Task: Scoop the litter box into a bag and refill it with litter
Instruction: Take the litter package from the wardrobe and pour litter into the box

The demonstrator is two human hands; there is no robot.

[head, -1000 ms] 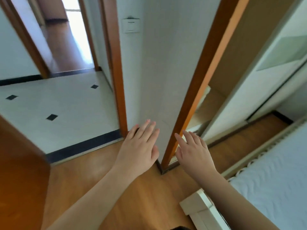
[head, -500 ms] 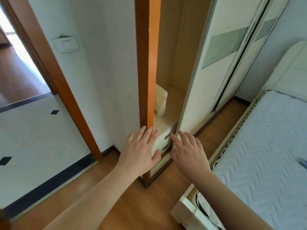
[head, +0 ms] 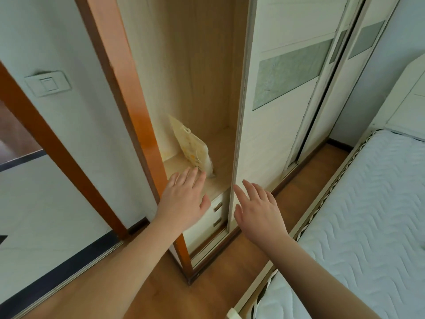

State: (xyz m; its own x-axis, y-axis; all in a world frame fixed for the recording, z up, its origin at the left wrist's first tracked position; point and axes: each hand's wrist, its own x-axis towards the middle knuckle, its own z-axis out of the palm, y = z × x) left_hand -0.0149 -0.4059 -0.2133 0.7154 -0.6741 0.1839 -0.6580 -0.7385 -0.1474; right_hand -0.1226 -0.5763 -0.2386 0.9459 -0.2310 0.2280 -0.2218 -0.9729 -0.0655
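A pale yellow printed bag (head: 192, 147) with a cut-out handle stands leaning on a low wooden shelf (head: 220, 148) inside the open wardrobe. My left hand (head: 184, 200) is stretched out flat, fingers apart, its fingertips just below and in front of the bag, holding nothing. My right hand (head: 258, 209) is also flat and empty, hovering in front of the edge of the sliding wardrobe door (head: 240, 139). No litter box or scoop is in view.
Two small drawers (head: 216, 212) sit under the shelf. An orange-brown wardrobe frame post (head: 128, 100) rises left of the opening. A bed with a white quilted mattress (head: 368, 215) fills the right. A doorway onto a tiled floor (head: 34, 203) is at the left.
The view has swung right, from the doorway to the open wardrobe, and closer. The bag on the shelf has come into full view. Both hands stay outstretched and empty, now nearer the shelf.
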